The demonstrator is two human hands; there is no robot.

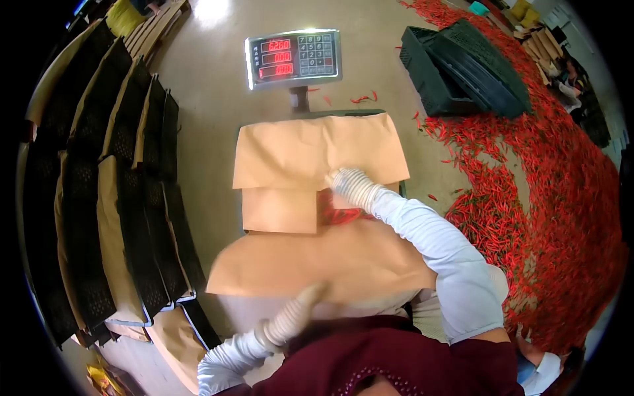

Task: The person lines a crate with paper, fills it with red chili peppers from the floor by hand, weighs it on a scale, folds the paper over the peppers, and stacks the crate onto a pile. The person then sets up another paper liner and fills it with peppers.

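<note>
On tan floor (383, 82), heaped chilies (568, 191), right hand (345, 184) curled against brown paper (284, 155), left hand (298, 313) blurred, grips unclear.

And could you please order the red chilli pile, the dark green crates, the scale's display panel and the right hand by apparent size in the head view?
Largest to smallest:
red chilli pile
dark green crates
scale's display panel
right hand

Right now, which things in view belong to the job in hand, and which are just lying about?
Apparently in the job:
- brown paper, the right hand at its upper flap
- red chilies between the flaps
- scale display
- chili heap, perhaps the supply

Seemingly just lying about:
- dark green crates
- wooden pallet
</note>
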